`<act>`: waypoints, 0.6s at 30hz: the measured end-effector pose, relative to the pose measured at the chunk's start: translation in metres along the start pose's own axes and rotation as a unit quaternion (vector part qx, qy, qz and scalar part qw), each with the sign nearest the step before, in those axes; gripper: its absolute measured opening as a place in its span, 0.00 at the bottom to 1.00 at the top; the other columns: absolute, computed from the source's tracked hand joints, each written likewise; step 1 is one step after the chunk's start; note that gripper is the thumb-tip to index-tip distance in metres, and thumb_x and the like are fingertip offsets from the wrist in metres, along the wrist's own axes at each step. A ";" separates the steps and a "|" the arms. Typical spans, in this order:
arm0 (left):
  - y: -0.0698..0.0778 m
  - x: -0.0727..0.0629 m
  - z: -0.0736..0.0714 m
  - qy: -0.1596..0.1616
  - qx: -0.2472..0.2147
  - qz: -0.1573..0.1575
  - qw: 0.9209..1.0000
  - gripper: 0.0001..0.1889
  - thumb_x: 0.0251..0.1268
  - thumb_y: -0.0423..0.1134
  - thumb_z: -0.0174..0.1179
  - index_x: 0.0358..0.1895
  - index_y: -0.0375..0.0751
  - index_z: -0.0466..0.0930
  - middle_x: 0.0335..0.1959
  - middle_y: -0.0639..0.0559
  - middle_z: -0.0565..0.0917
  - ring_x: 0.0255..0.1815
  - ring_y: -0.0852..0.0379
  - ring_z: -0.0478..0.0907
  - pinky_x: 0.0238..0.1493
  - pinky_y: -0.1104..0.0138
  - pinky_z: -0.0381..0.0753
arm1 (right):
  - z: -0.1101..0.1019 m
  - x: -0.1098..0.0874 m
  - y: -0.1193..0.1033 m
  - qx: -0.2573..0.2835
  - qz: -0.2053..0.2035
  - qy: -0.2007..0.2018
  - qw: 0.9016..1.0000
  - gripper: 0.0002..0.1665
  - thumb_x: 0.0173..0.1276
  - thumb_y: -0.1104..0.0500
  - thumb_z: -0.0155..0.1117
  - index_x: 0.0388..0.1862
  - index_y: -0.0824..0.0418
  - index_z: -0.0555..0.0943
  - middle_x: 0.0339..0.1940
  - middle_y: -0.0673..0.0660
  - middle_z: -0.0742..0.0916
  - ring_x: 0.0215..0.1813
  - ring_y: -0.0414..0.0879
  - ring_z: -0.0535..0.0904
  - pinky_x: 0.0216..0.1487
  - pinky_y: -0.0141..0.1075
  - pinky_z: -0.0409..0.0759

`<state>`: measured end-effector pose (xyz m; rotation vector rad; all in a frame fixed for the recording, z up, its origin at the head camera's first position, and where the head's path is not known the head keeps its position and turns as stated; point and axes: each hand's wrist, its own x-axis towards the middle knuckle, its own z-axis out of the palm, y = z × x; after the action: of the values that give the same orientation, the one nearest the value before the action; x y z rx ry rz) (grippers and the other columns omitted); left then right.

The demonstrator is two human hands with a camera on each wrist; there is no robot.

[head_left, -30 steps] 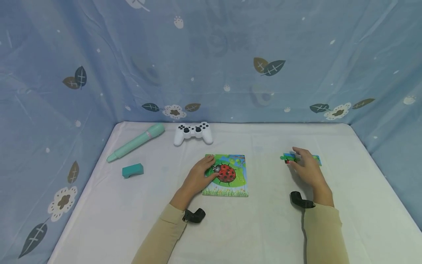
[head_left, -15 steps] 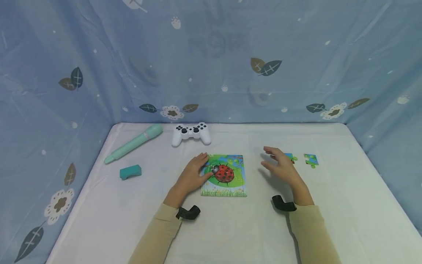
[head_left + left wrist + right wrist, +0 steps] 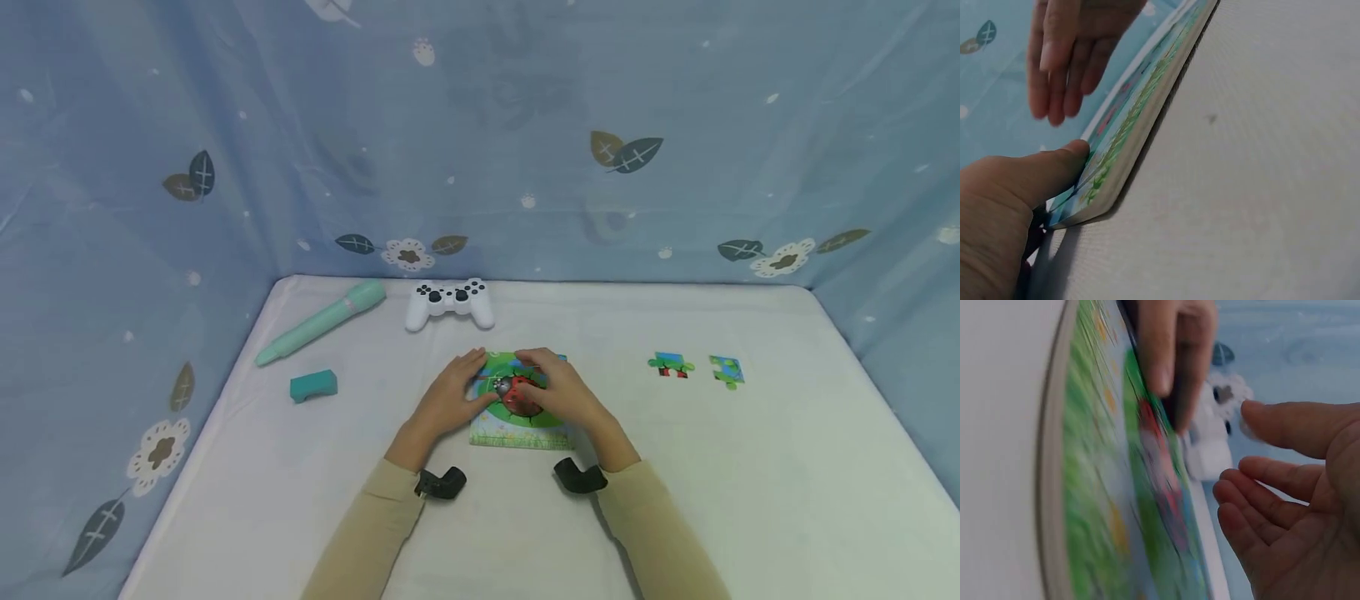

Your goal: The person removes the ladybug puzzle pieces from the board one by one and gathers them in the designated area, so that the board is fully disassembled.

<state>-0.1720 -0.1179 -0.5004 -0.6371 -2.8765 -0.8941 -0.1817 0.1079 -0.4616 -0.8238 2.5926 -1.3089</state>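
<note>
A square ladybug jigsaw puzzle point(image 3: 521, 433) lies flat on the white-covered table. My left hand point(image 3: 450, 396) rests at its left side, the thumb point(image 3: 1063, 165) touching the picture near the board's edge; the other fingers are partly hidden in the left wrist view. Above the board's right part hovers my right hand point(image 3: 566, 396), with fingers spread, slightly bent and holding nothing. In the right wrist view a gap shows between that hand point(image 3: 1297, 506) and the puzzle point(image 3: 1116, 469). Two loose jigsaw pieces point(image 3: 670, 364) lie apart on the right.
Behind the puzzle is a white game controller point(image 3: 450, 305). A mint-green microphone-shaped wand point(image 3: 318, 325) and a teal bridge-shaped block point(image 3: 313, 385) lie on the left. A blue patterned curtain point(image 3: 480, 167) encloses the back and sides.
My right hand has left the loose pieces and moved left until it is over the puzzle. The left hand has stayed at the puzzle's left side. The head view has shifted slightly.
</note>
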 end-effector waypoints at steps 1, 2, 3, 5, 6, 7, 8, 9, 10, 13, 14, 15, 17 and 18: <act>0.001 0.000 0.000 -0.003 0.000 0.000 1.000 0.38 0.61 0.55 0.61 0.69 0.36 0.64 0.71 0.45 0.65 0.73 0.48 0.59 0.76 0.59 0.54 | 0.004 0.002 0.000 -0.004 0.000 -0.002 1.000 0.31 0.66 0.58 0.63 0.65 0.69 0.69 0.63 0.66 0.75 0.61 0.60 0.74 0.61 0.52 0.76; 0.002 0.000 0.000 -0.005 -0.001 0.000 1.000 0.38 0.61 0.55 0.61 0.69 0.35 0.63 0.71 0.45 0.65 0.73 0.48 0.60 0.76 0.59 0.54 | 0.008 0.003 -0.001 -0.011 0.003 -0.002 1.000 0.30 0.66 0.58 0.63 0.64 0.68 0.70 0.62 0.65 0.76 0.60 0.59 0.75 0.60 0.52 0.77; 0.002 0.000 0.000 -0.008 0.000 0.000 1.000 0.38 0.61 0.55 0.61 0.69 0.35 0.63 0.71 0.45 0.65 0.73 0.48 0.59 0.76 0.59 0.54 | 0.012 0.005 0.000 -0.020 0.000 -0.001 1.000 0.29 0.66 0.58 0.63 0.63 0.69 0.70 0.61 0.66 0.76 0.59 0.59 0.75 0.59 0.52 0.78; 0.003 0.000 -0.002 -0.011 0.006 -0.001 1.000 0.38 0.62 0.54 0.61 0.70 0.35 0.62 0.71 0.45 0.65 0.73 0.48 0.59 0.76 0.59 0.54 | 0.019 0.007 0.000 -0.036 -0.002 0.002 0.999 0.27 0.66 0.59 0.63 0.61 0.69 0.72 0.60 0.66 0.76 0.58 0.58 0.75 0.57 0.51 0.79; 0.002 -0.001 -0.003 -0.011 0.008 -0.004 1.000 0.38 0.62 0.54 0.61 0.70 0.36 0.62 0.71 0.45 0.64 0.73 0.47 0.59 0.76 0.59 0.54 | 0.022 0.008 0.001 -0.042 -0.005 0.005 0.999 0.26 0.65 0.60 0.63 0.60 0.69 0.73 0.59 0.66 0.76 0.57 0.58 0.75 0.56 0.50 0.79; 0.003 -0.001 -0.003 -0.011 0.007 -0.005 1.000 0.38 0.62 0.54 0.61 0.70 0.36 0.62 0.71 0.45 0.64 0.73 0.47 0.59 0.76 0.58 0.54 | 0.025 0.008 0.002 -0.048 -0.006 0.008 0.999 0.25 0.65 0.60 0.63 0.59 0.69 0.73 0.59 0.66 0.76 0.56 0.57 0.75 0.55 0.50 0.79; 0.003 -0.001 -0.003 -0.010 0.006 -0.007 1.000 0.38 0.62 0.54 0.61 0.70 0.36 0.63 0.71 0.45 0.64 0.73 0.47 0.59 0.76 0.58 0.55 | 0.027 0.008 0.003 -0.056 -0.009 0.010 0.998 0.24 0.65 0.61 0.64 0.58 0.69 0.74 0.58 0.65 0.76 0.56 0.57 0.75 0.54 0.50 0.79; 0.003 -0.001 -0.004 -0.010 0.007 -0.008 1.000 0.38 0.62 0.54 0.61 0.70 0.36 0.62 0.72 0.45 0.64 0.73 0.47 0.59 0.76 0.57 0.55 | 0.029 0.008 0.004 -0.064 -0.014 0.012 0.998 0.23 0.65 0.61 0.64 0.57 0.69 0.75 0.58 0.65 0.76 0.55 0.57 0.75 0.54 0.49 0.79; 0.003 -0.001 -0.004 -0.009 0.005 -0.009 1.000 0.38 0.62 0.53 0.61 0.70 0.36 0.62 0.72 0.45 0.64 0.73 0.47 0.59 0.76 0.57 0.55 | 0.030 0.008 0.005 -0.067 -0.016 0.015 0.998 0.23 0.64 0.61 0.65 0.56 0.69 0.75 0.57 0.65 0.76 0.56 0.57 0.75 0.55 0.49 0.79; 0.002 0.000 -0.002 -0.011 0.007 -0.009 1.000 0.39 0.61 0.54 0.61 0.70 0.36 0.62 0.72 0.45 0.64 0.73 0.47 0.58 0.76 0.58 0.55 | 0.034 0.008 0.007 -0.085 -0.025 0.022 0.996 0.21 0.63 0.62 0.66 0.54 0.68 0.77 0.56 0.63 0.75 0.56 0.56 0.74 0.55 0.49 0.79; 0.001 0.000 -0.002 -0.012 0.010 -0.009 1.000 0.39 0.62 0.55 0.61 0.70 0.37 0.61 0.72 0.45 0.63 0.73 0.47 0.58 0.76 0.58 0.54 | 0.034 0.008 0.008 -0.091 -0.029 0.025 0.995 0.21 0.63 0.62 0.66 0.53 0.68 0.77 0.56 0.63 0.75 0.55 0.55 0.74 0.55 0.48 0.79; 0.001 0.000 -0.001 -0.011 0.011 -0.007 1.000 0.39 0.62 0.55 0.61 0.70 0.36 0.61 0.72 0.45 0.64 0.73 0.47 0.58 0.76 0.58 0.54 | 0.034 0.008 0.008 -0.093 -0.031 0.026 0.995 0.20 0.62 0.62 0.66 0.53 0.67 0.77 0.55 0.62 0.75 0.55 0.55 0.74 0.54 0.48 0.79; 0.000 0.001 -0.001 -0.008 0.010 -0.003 1.000 0.39 0.61 0.54 0.61 0.70 0.36 0.61 0.72 0.45 0.64 0.73 0.47 0.59 0.76 0.58 0.54 | 0.034 0.008 0.008 -0.094 -0.036 0.027 0.995 0.20 0.62 0.63 0.67 0.52 0.68 0.77 0.54 0.62 0.76 0.54 0.54 0.74 0.54 0.48 0.79; 0.000 0.001 0.000 -0.006 0.009 -0.001 1.000 0.39 0.61 0.53 0.61 0.70 0.35 0.61 0.72 0.44 0.64 0.73 0.47 0.59 0.76 0.58 0.54 | 0.034 0.008 0.007 -0.093 -0.038 0.028 0.995 0.20 0.62 0.63 0.67 0.51 0.68 0.77 0.54 0.62 0.76 0.54 0.54 0.73 0.54 0.47 0.79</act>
<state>-0.1729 -0.1173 -0.4996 -0.6404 -2.8917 -0.8673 -0.1801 0.0832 -0.4871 -0.9372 2.7865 -1.1365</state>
